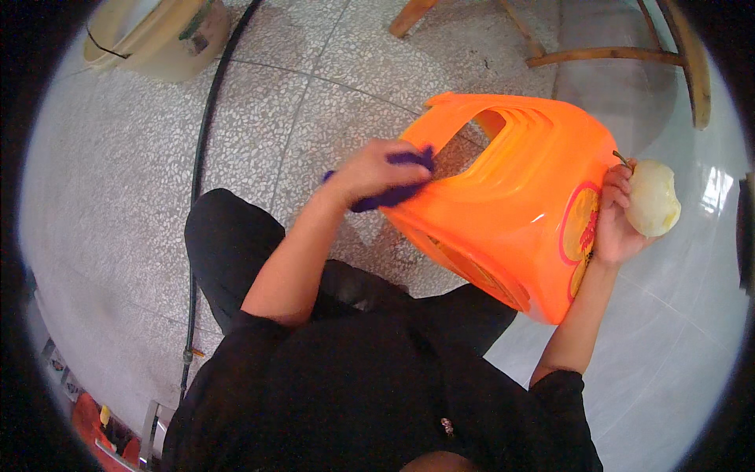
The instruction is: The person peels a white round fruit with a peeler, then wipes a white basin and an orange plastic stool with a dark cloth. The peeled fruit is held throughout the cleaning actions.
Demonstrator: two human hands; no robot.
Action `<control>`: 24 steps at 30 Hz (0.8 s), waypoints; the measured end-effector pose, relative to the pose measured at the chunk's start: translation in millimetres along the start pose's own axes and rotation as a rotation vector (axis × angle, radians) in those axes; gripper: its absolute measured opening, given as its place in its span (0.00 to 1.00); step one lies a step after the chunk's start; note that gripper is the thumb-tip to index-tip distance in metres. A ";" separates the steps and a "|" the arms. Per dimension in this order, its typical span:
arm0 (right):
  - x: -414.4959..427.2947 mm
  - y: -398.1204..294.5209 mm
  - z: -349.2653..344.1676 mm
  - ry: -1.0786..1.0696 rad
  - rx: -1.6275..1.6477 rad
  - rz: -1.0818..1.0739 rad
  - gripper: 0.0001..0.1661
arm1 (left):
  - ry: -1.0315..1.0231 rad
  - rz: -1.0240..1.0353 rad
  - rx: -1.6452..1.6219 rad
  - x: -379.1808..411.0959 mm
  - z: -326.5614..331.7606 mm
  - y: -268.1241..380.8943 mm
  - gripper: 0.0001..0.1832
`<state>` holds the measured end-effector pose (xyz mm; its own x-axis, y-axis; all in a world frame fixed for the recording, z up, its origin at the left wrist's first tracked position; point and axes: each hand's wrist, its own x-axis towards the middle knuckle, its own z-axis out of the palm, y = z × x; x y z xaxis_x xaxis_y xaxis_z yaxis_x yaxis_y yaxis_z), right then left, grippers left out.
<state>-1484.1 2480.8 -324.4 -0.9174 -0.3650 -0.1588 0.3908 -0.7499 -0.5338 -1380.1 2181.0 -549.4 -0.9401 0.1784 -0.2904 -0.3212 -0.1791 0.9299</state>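
An orange plastic stool (507,194), tipped on its side, is held in front of me above my knees. My left hand (377,171) grips a dark purple cloth (392,197) against the stool's leg, beside the opening in its side. At the right, my right hand (619,218) rests against the stool's printed seat. That hand also holds a peeled, bitten fruit with a stem, probably a pear (652,197), between thumb and fingers.
A black hose (203,135) runs along the speckled floor on the left. A pale plastic bucket (183,53) with a wire handle stands at the upper left. Wooden furniture legs (607,56) are at the upper right. Red items (88,419) lie at the lower left.
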 end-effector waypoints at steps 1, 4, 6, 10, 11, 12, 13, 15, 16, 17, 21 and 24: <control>1.6 1.6 3.1 -0.003 0.001 0.002 0.55 | -0.023 0.198 0.149 -6.4 7.8 9.7 0.18; 0.6 0.6 7.3 -0.020 -0.004 0.021 0.56 | 0.083 -0.088 0.162 -4.2 -1.2 -54.9 0.19; 4.3 -0.3 5.3 -0.042 -0.013 0.054 0.57 | 0.134 -0.104 0.146 1.1 -4.9 -74.5 0.18; 1.4 2.6 9.4 -0.018 -0.096 0.013 0.56 | 0.184 0.206 0.265 -16.6 20.0 -7.2 0.18; -0.1 3.3 8.6 -0.039 -0.125 0.019 0.56 | 0.163 0.089 0.320 -18.6 18.2 -26.5 0.18; 2.3 3.3 9.5 -0.078 -0.150 0.008 0.56 | 0.142 -0.010 0.389 -14.6 7.7 -42.7 0.18; 3.6 2.2 10.1 -0.086 -0.146 0.020 0.55 | 0.129 -0.110 0.449 -11.1 1.5 -56.7 0.17; 3.9 -6.1 3.3 -0.079 -0.151 0.036 0.55 | 0.189 0.078 0.369 -15.7 14.7 -45.0 0.17; 3.5 -5.3 2.9 -0.066 -0.161 0.020 0.55 | 0.145 0.074 0.254 -17.7 16.1 -20.3 0.16; 3.5 -3.3 6.1 -0.051 -0.174 0.011 0.55 | 0.104 0.066 0.134 -19.7 18.0 -7.6 0.15; 5.5 1.1 8.5 -0.051 -0.186 0.025 0.55 | 0.151 0.039 0.455 2.8 8.4 -32.5 0.16; 3.2 -1.7 3.9 -0.053 -0.160 0.009 0.55 | 0.184 0.164 0.370 -7.3 19.1 -21.9 0.17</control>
<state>-1487.4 2478.8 -320.7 -0.9067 -0.4036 -0.1224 0.3783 -0.6502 -0.6589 -1364.0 2202.1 -563.3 -0.9907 -0.0046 -0.1361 -0.1349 0.1732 0.9756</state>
